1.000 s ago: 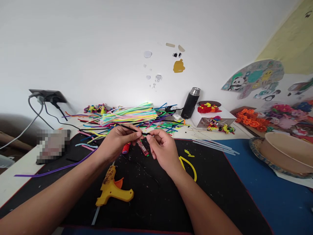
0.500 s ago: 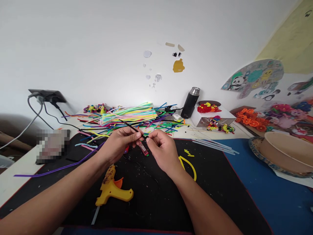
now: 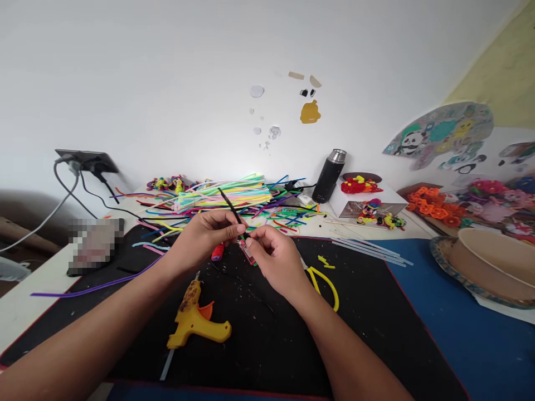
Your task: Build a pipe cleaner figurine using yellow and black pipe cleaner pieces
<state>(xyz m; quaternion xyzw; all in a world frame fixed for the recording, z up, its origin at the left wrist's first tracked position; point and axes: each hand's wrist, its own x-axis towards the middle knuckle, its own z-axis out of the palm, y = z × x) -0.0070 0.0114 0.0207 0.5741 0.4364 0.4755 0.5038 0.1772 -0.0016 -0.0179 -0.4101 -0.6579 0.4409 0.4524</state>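
A black pipe cleaner (image 3: 229, 205) is pinched between both my hands above the black mat, its free end pointing up and to the left. My left hand (image 3: 214, 233) is closed on it with thumb and fingers. Close beside it, my right hand (image 3: 272, 252) pinches the lower end, which its fingers partly cover. Behind and below the fingers lies a small pink and white packet (image 3: 247, 254), partly hidden. A red roll-shaped piece (image 3: 217, 252) sits under my left hand. Nearer to me, a yellow glue gun (image 3: 195, 323) lies on its side with a glue stick in its back.
A heap of colourful pipe cleaners (image 3: 221, 195) lies along the wall. Yellow-handled scissors (image 3: 334, 289) are by my right forearm, near clear glue sticks (image 3: 371, 250). A black thermos (image 3: 329, 177), a white box (image 3: 376, 203) and a large bowl (image 3: 497, 262) stand to the right.
The pipe cleaner's free end has swung more upright. Both hands stay close together on it, and the view has shifted slightly.
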